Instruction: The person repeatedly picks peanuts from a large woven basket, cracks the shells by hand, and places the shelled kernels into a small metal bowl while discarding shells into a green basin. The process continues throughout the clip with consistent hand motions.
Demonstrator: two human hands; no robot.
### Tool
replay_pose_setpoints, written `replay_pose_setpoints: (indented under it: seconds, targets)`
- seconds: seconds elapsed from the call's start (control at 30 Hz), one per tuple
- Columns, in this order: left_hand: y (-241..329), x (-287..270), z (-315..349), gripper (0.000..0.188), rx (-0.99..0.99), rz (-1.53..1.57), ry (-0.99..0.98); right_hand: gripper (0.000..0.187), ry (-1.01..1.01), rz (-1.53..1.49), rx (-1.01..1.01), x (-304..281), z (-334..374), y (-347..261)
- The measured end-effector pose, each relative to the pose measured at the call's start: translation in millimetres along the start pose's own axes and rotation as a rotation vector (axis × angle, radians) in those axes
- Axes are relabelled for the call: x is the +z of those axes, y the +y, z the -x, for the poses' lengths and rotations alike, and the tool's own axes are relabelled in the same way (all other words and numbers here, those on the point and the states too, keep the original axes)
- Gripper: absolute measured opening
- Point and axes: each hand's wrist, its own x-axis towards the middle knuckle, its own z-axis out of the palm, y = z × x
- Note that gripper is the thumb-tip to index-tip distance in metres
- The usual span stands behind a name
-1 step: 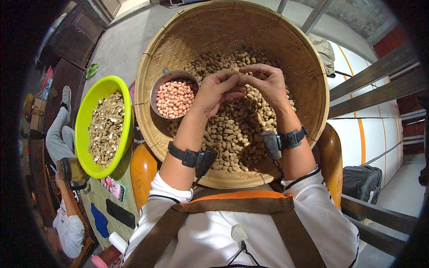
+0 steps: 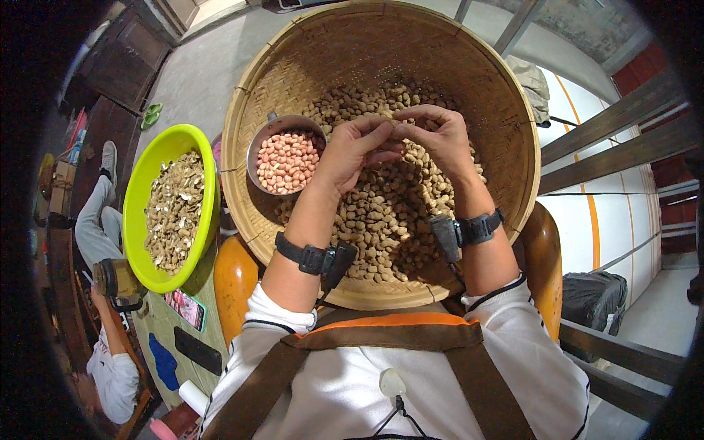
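My left hand (image 2: 357, 150) and my right hand (image 2: 440, 138) meet fingertip to fingertip above a heap of unshelled peanuts (image 2: 374, 213). Both are closed in a pinch around a peanut, which the fingers almost wholly hide. The heap lies in a big round woven bamboo basket (image 2: 286, 77). Inside the basket, left of my left hand, a metal pot (image 2: 258, 182) is filled with pink shelled peanut kernels (image 2: 288, 163). Black straps with small devices sit on both my wrists.
Left of the basket stands a lime-green basin (image 2: 138, 253) of broken peanut shells (image 2: 174, 213). Near it lie a lit phone (image 2: 186, 309), a dark phone (image 2: 198, 350) and a blue cloth item (image 2: 163, 361). Another person (image 2: 114, 378) sits at far left. Wooden rails (image 2: 616, 147) run along the right.
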Motion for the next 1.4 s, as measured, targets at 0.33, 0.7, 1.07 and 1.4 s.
replay_pose_setpoints:
  seconds: [0.33, 0.7, 1.07, 1.4]
  targets:
    - [1, 7, 1, 0.019, 0.21, -0.348, 0.146, 0.033, -0.165, 0.043, 0.029, -1, 1, 0]
    - [-9, 17, 4, 0.013, 0.583, -0.611, 0.423, 0.03, -0.1, -0.111, -0.009, 19, 4, 6]
    - [0, 20, 7, 0.012, 0.762, -0.886, 0.377, 0.036, -0.12, -0.608, 0.344, 29, 11, 0]
    - [-2, 20, 6, 0.011, 0.716, -0.807, 0.385, 0.035, -0.08, -0.539, 0.238, 40, 12, 3]
